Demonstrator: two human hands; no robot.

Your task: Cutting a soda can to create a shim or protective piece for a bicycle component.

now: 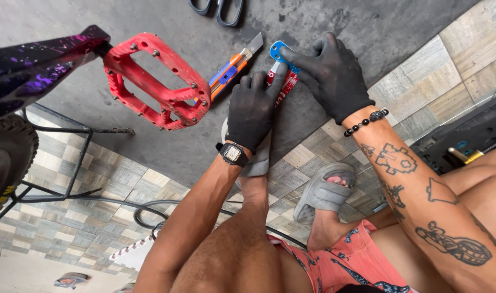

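Both gloved hands, left hand (252, 108) and right hand (328, 73), pinch a small red-and-blue tool (282, 70) closed on the floor (150, 152), beside an orange utility knife (232, 68).

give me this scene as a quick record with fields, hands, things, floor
left hand: black glove, wristwatch, pressing on a red packet
right hand: black glove, bead bracelet, fingers on a blue tag at the packet's end
nearby: orange and blue utility knife, red bike pedal, scissors
floor: dark mat over patterned tiles
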